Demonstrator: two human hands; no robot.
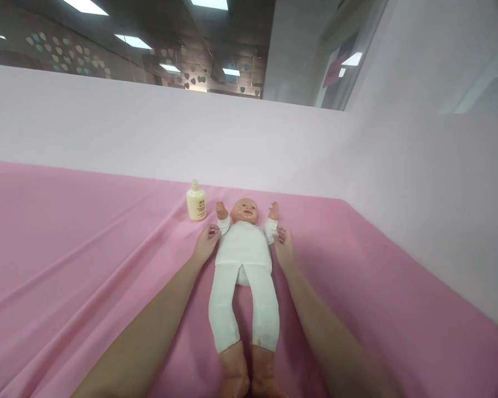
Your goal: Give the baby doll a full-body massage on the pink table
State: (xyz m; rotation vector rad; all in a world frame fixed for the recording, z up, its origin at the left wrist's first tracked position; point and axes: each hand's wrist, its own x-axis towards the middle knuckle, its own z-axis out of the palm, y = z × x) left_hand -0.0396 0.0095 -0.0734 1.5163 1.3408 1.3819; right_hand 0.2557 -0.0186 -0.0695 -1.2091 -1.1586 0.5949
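A baby doll (244, 243) in white lies on its back on a pink cloth (149, 232), head away from me and both arms bent up. My left hand (208, 239) is beside the doll's arm on the left, its fingers curled against the white sleeve. On the other side my right hand (283, 243) touches the sleeve of the other arm, fingers curled as well. Whether either hand pinches the fabric is too small to tell. A cream-coloured pump bottle (196, 203) stands upright to the left of the doll's head.
Behind the cloth rises a white wall (157, 132) with a window (182, 50) above it. Another white wall (431, 182) closes off the right side. Long folds run through the cloth at the left.
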